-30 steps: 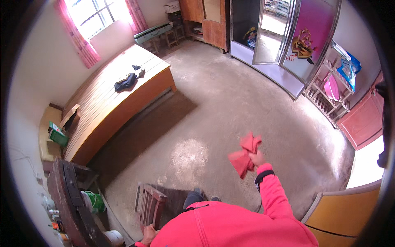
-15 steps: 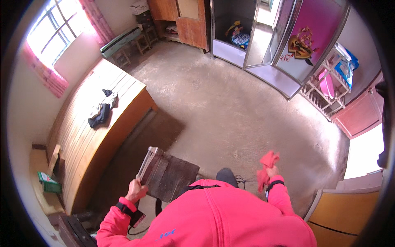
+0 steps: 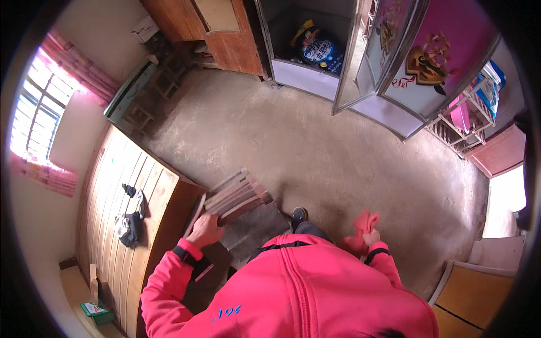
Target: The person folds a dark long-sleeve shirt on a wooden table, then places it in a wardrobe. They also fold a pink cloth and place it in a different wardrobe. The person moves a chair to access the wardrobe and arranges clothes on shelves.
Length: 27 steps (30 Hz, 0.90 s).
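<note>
My left hand (image 3: 205,230) is closed on the frame of a dark wooden chair (image 3: 235,194), whose slats show just beyond my fingers. The chair is right beside the bed-like plank platform (image 3: 121,186); its lower part is partly hidden by my arm and jacket. Out to my right, my right hand (image 3: 371,238) grips a crumpled red cloth (image 3: 363,225) that hangs over the floor. One dark shoe (image 3: 298,215) of mine shows between the chair and the cloth.
Dark and pale clothes (image 3: 133,225) lie on the platform, with a green box (image 3: 97,313) at its near left. Ahead stand a wooden cabinet (image 3: 231,48) and an open-doored wardrobe (image 3: 307,80). A rack (image 3: 465,121) stands far right, a yellow-fronted cabinet (image 3: 473,290) near right.
The chair has turned in my left hand, so its slats now face up beside the platform. My view has shifted and turned. The red cloth stays in my right hand.
</note>
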### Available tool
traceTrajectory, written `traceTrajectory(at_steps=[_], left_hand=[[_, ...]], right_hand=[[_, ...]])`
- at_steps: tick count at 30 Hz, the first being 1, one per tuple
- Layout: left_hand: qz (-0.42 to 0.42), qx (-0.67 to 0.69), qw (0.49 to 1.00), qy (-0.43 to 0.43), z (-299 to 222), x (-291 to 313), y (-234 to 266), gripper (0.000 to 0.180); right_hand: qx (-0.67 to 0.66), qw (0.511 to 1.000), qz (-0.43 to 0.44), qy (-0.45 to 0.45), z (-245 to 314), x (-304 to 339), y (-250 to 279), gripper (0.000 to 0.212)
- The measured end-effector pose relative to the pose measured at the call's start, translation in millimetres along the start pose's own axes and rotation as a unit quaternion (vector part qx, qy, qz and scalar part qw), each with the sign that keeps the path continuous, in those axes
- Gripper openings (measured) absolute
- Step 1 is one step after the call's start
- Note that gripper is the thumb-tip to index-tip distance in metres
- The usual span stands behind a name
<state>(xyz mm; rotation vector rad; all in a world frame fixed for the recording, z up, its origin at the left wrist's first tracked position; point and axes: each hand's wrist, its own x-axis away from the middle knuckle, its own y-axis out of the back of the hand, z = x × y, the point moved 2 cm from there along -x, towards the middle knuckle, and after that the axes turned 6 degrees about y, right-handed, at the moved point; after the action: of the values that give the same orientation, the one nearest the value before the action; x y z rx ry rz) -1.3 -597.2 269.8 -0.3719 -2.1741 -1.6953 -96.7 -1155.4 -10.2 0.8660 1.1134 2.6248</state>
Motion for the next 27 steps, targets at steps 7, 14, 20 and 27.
traceTrajectory(at_steps=[7,14,20,27], left_hand=[[-0.013,-0.113,0.985,-0.126,-52.0,-195.1,88.3,0.027],[0.056,-0.166,0.954,-0.242,-104.8,-410.8,177.1,0.029],[0.159,-0.187,0.899,-0.363,-177.5,-566.8,216.0,0.035],[0.133,-0.252,0.876,-0.389,-254.3,-731.8,248.5,0.035]], right_hand=[[-0.147,0.987,-0.033,0.048,129.2,-75.0,19.3,0.031],[-0.177,0.965,-0.106,-0.162,161.9,-75.9,-33.8,0.039],[-0.217,0.936,-0.093,-0.261,194.5,-42.7,-86.4,0.042],[-0.172,0.93,-0.075,-0.316,263.5,-75.6,-79.4,0.04]])
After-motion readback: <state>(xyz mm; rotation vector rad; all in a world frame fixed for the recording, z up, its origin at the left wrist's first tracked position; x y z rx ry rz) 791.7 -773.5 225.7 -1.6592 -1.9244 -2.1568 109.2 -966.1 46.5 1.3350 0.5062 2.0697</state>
